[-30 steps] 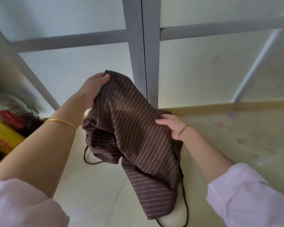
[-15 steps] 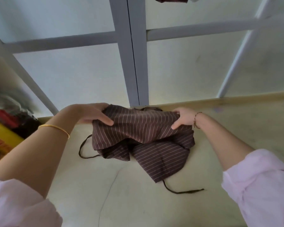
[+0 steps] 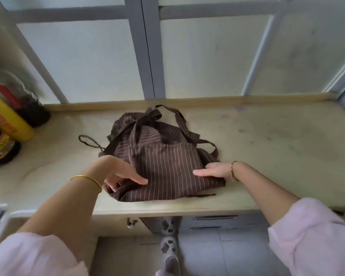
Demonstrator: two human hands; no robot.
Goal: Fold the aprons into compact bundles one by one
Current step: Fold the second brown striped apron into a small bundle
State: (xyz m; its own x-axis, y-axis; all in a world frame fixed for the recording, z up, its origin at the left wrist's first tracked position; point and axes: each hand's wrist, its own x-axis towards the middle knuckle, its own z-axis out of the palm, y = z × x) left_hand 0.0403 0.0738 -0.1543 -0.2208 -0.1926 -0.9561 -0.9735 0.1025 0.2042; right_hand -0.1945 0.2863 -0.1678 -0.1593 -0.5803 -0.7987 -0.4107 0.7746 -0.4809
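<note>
Head view, nearest: pale pink sleeves [image 3: 315, 236] are framing the bottom corners, and a patterned slipper [image 3: 168, 246] is showing on the floor under the counter edge.
Left hand: the left hand [image 3: 118, 173] is reaching onto the near left corner of the apron, a gold bangle [image 3: 87, 181] sitting on its wrist; the forefinger is lying straight on the cloth while the lower fingers [image 3: 113, 186] are curling in at the hem. Whether they are pinching it, I cannot tell.
Right hand: the right hand [image 3: 213, 171] is lying flat on the apron's near right side, fingers straight and pointing left, gripping nothing; a dark cord bracelet [image 3: 233, 171] is circling the wrist.
Apron: the brown pinstriped apron [image 3: 163, 158] is lying bunched on the pale counter [image 3: 267, 140], roughly mid-counter, its straps [image 3: 88, 141] trailing left, right and rearward.
Far left: a yellow bottle [image 3: 6, 118] and dark jars [image 3: 2, 150] are standing together on the counter.
Behind: a grey-framed window [image 3: 147, 46] is rising from the counter's back edge.
</note>
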